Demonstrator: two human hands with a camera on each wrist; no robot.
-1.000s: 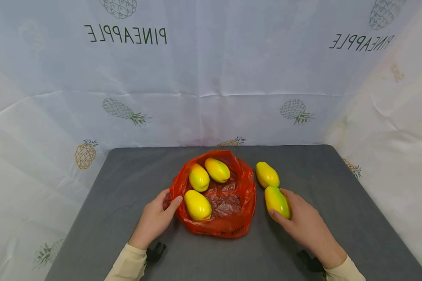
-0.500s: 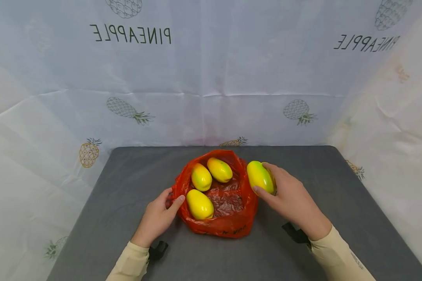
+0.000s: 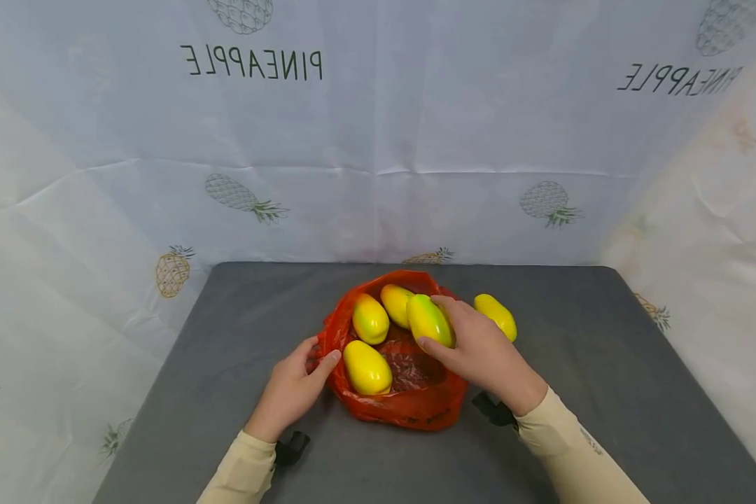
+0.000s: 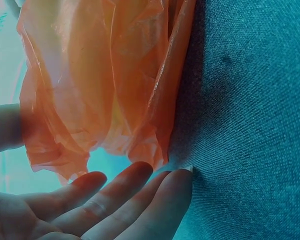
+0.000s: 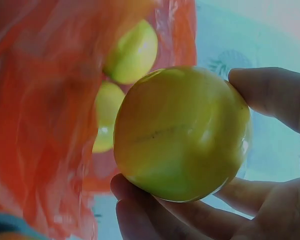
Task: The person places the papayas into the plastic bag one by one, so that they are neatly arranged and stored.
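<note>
A red plastic bag (image 3: pixel 403 409) stands with its mouth spread wide in the middle of the table. Inside lie three yellow mangoes: one at the front left (image 3: pixel 367 369), one at the left (image 3: pixel 370 318) and one at the back (image 3: pixel 393 302). My left hand (image 3: pixel 295 385) holds the bag's left side, thumb over the rim and fingers outside. Over the bag's right part, my right hand (image 3: pixel 479 346) grips a yellow-green mango (image 3: pixel 428 320) between thumb and fingers; the right wrist view shows that mango (image 5: pixel 182 135) close up, beside the bag's wall.
Another mango (image 3: pixel 496 315) rests on the grey table (image 3: pixel 579 364), right of the bag and partly behind my right hand. A white cloth (image 3: pixel 416 119) printed with pineapples hangs behind the table and at both sides. Both wrists carry black camera mounts.
My right hand has lifted its mango from beside the bag and carried it left over the bag's mouth. The left hand has kept its place at the rim. The head view has shifted slightly.
</note>
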